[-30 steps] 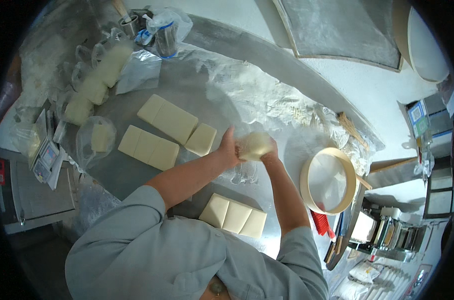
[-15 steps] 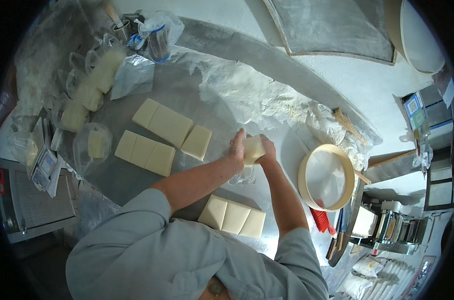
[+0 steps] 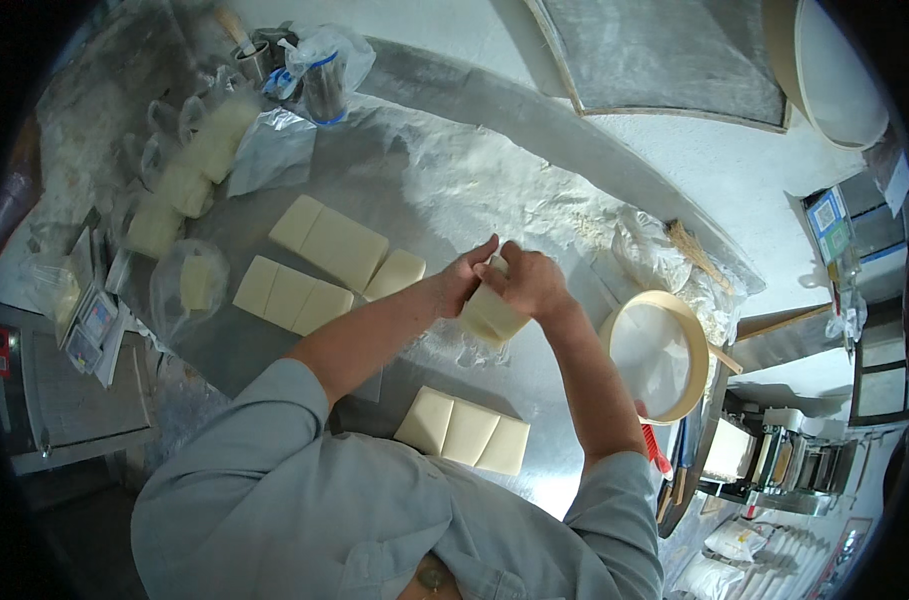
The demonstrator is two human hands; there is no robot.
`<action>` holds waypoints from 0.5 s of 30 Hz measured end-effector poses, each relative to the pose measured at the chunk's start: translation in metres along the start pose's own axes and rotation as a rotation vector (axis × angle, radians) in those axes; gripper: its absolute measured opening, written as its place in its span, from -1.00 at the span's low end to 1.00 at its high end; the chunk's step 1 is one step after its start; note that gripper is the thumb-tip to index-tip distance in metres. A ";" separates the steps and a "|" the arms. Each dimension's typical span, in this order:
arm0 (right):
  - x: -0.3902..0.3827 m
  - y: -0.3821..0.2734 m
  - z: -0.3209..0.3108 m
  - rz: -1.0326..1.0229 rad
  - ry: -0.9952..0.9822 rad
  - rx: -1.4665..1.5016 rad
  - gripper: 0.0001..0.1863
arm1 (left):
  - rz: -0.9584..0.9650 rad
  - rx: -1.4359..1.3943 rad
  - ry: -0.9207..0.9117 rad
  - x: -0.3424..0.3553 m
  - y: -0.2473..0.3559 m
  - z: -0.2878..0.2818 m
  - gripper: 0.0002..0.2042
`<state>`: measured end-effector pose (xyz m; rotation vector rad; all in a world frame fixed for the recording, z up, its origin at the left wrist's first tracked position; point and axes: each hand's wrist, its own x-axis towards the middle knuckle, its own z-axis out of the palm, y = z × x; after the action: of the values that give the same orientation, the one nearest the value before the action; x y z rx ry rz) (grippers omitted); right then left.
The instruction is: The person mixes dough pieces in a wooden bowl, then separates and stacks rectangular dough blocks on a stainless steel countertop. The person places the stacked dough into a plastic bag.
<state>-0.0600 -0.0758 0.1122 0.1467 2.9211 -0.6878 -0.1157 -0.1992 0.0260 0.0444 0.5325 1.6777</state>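
Over the floured middle of the metal table, a pale dough block (image 3: pixel 494 316) is tilted between my hands. My left hand (image 3: pixel 461 282) grips its left side, thumb pointing up and the other fingers mostly hidden. From above, my right hand (image 3: pixel 534 282) wraps its fingers over the block's far end. Left of my hands lie more pale dough blocks (image 3: pixel 342 248) in two rows, with a single block (image 3: pixel 397 274) beside them, partly behind my left forearm. Close to my body rests another row of joined dough blocks (image 3: pixel 462 430).
A round sieve (image 3: pixel 696 345) stands at the right, near a red brush (image 3: pixel 656 450) and knives. Loose flour (image 3: pixel 494 185) covers the table's far side. Bagged blocks (image 3: pixel 189 190) line the left edge. A straw whisk (image 3: pixel 696 250) lies by a plastic bag (image 3: pixel 649 250).
The block between my hands has tipped and come nearer to my body. My right hand has moved from its right side to over its top. My left hand has shifted slightly left.
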 end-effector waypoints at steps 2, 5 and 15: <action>-0.001 0.016 0.006 -0.027 0.316 0.108 -0.44 | 0.083 -0.107 0.008 0.005 -0.015 -0.004 -0.32; -0.019 0.097 0.063 0.154 0.504 1.264 -0.33 | 0.121 -0.343 0.069 -0.004 -0.028 0.005 -0.31; -0.043 0.039 0.095 0.567 0.175 1.625 -0.50 | 0.303 0.397 0.430 -0.002 -0.029 -0.029 -0.48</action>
<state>-0.0020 -0.0864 0.0176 1.0732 1.4499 -2.5919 -0.0975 -0.2084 -0.0104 0.0551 1.2296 1.8589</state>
